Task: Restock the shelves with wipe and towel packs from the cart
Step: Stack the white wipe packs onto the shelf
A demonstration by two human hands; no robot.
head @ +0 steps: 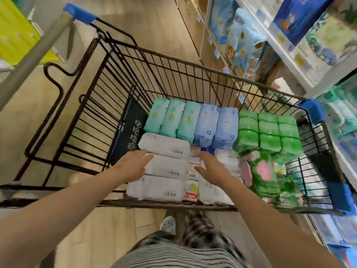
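Both hands reach into the cart point(173, 74), fingers straight and spread, nothing gripped.
The left hand point(133, 165) is at the left end of the middle white pack point(168, 167). The right hand point(210, 169) is at its right end, over small red-and-white packs point(191, 190). Teal packs point(172, 117), blue packs point(216, 124) and green packs point(268, 130) line the far side. Stocked shelves point(286, 53) stand right of the cart.

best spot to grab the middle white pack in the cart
Probably by its short ends, from above: the middle white pack lies flat with neighbouring packs tight against both long sides, while its left end, by the left hand, is free.
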